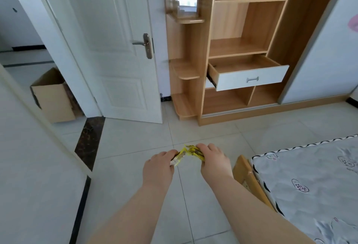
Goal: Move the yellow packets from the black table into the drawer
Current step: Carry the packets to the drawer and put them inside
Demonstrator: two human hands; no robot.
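Both hands are held out in front of me over the tiled floor, each gripping yellow packets (190, 151). My left hand (159, 168) curls round a packet with a clear end. My right hand (213, 161) grips a bunch of yellow packets, and the two bunches touch between the hands. Ahead on the right, the white-fronted drawer (249, 77) of the wooden wardrobe is pulled out and looks bare inside. The black table is not in view.
A white door (116, 50) stands open at the left of the wooden wardrobe shelves (246, 48). A cardboard box (52, 98) sits in the doorway beyond. A bed with a patterned sheet (313, 181) and wooden frame fills the lower right. A sliding wardrobe panel (329, 50) stands at the right.
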